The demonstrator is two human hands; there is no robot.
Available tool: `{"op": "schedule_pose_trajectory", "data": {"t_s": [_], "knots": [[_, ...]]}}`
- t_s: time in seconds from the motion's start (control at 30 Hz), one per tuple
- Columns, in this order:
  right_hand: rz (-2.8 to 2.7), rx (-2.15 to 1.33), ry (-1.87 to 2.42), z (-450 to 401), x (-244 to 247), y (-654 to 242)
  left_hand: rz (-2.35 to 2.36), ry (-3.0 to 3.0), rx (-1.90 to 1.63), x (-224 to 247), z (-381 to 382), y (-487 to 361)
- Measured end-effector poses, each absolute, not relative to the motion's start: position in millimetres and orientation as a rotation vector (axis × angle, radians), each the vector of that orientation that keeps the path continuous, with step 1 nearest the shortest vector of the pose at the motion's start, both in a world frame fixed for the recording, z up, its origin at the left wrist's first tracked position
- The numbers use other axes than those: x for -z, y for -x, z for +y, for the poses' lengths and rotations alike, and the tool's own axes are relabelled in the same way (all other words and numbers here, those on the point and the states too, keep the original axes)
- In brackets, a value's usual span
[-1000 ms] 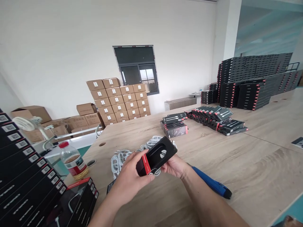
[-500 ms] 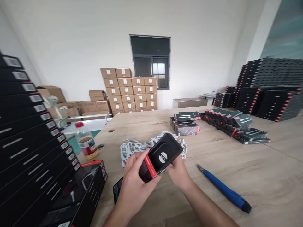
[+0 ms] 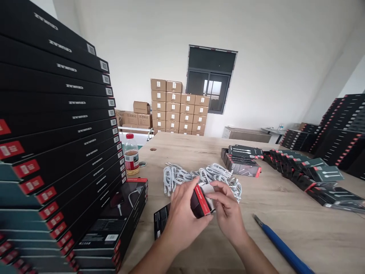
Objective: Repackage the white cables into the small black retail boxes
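Note:
A small black box with a red end band (image 3: 203, 201) is gripped by my left hand (image 3: 181, 215), its fingers and thumb wrapped round the sides. My right hand (image 3: 230, 214) is at the box's open end, its bent fingers on a white inner flap (image 3: 207, 188). The black tray that goes with the box is not visible now. Just behind the hands lies a row of bundled white cables (image 3: 185, 176). Partly hidden by my left hand, a flat black box (image 3: 160, 220) rests on the table.
Tall stacks of black boxes (image 3: 94, 152) rise at the left, beside a drink bottle (image 3: 131, 154). A blue-handled tool (image 3: 281, 243) lies at the right. More black boxes (image 3: 242, 165) sit farther back on the wooden table (image 3: 188, 142). Cartons (image 3: 179, 106) stand by the wall.
The black tray with a round white label, earlier sticking out of the box, is out of sight. My right hand has moved from beneath it to the flap. The view has turned left.

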State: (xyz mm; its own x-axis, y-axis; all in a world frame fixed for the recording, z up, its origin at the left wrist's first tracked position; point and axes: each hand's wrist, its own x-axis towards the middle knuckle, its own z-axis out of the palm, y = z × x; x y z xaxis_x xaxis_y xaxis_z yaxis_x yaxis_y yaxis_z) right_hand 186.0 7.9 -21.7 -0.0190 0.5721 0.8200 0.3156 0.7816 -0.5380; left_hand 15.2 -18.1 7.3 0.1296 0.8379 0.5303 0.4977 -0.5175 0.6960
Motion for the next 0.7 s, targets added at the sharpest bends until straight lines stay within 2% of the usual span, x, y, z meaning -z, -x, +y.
{"op": "schedule_pose_trajectory", "data": {"t_s": [0.13, 0.27, 0.47, 0.7], "knots": [[-1.485, -0.355, 0.845, 0, 21, -178, 1.288, -1.986, -1.451, -9, -18, -17], [-1.46, -0.553, 0.725, -13, 19, -172, 1.268, -1.747, -1.695, -10, -15, -18], [-1.711, -0.423, 0.719, -18, 28, -162, 1.203, -1.484, -1.842, -3, -12, -16], [-1.524, -0.415, 0.78, -11, 31, -164, 0.999, -1.776, -1.677, -2, -13, -3]]}}
